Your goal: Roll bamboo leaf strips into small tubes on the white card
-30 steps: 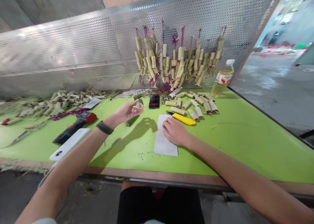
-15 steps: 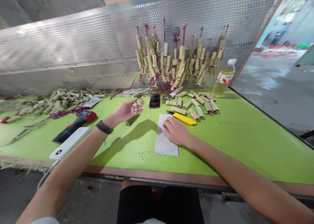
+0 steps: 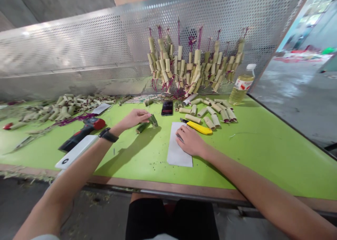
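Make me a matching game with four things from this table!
1. white rectangular paper sheet
2. clear plastic bottle of yellow liquid
3. short green bamboo tube
4. black-and-red power drill

A. touched by the left hand
B. partly under the right hand
C. lying left of the left hand
D. topped with a white cap

1-B, 2-D, 3-A, 4-C

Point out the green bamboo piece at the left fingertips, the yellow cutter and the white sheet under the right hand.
Green bamboo piece [image 3: 153, 121]: head view, on its dark green side.
Yellow cutter [image 3: 199, 127]: head view, on its handle.
White sheet [image 3: 179, 157]: head view, on its bare near part.
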### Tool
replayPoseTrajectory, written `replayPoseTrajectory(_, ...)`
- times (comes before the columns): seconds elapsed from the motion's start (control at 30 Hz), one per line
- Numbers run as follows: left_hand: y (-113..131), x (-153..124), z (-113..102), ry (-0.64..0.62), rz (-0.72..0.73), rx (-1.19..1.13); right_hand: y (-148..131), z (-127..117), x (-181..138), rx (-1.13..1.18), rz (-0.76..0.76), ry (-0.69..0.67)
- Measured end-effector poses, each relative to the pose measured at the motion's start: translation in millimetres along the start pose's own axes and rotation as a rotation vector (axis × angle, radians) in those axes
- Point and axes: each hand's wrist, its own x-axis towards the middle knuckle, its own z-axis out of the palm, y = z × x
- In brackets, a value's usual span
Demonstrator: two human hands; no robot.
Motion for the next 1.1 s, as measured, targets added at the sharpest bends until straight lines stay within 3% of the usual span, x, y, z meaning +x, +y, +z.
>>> replayPoseTrajectory(0.1, 2.7, -1.7, 0.7, 0.01, 0.03, 0.071, -0.2, -0.5, 0.1, -0.007, 0.007, -0.014)
replayPoseTrajectory(0.33, 0.1, 7.4, 3.8, -0.068, -0.183, -0.156, -0.1, -0.9, 0.1, 0.001, 0.008, -0.008)
replayPoseTrajectory(0.57, -8.0, 8.9, 26.7, -0.153, -0.267, -0.216, 0.8, 1.2, -0.8, 0.025, 0.011, -0.002)
replayPoseTrajectory(0.93, -9.2, 9.2, 57.4, -0.052, -0.251, -0.11, 4.0, -8.1, 1.4, 0.349, 0.202, 0.096)
replayPoseTrajectory(1.1, -9.9, 2.7, 62.5, 0.017, -0.169, 0.067, 9.6, -7.2, 2.5, 0.592, 0.3, 0.25)
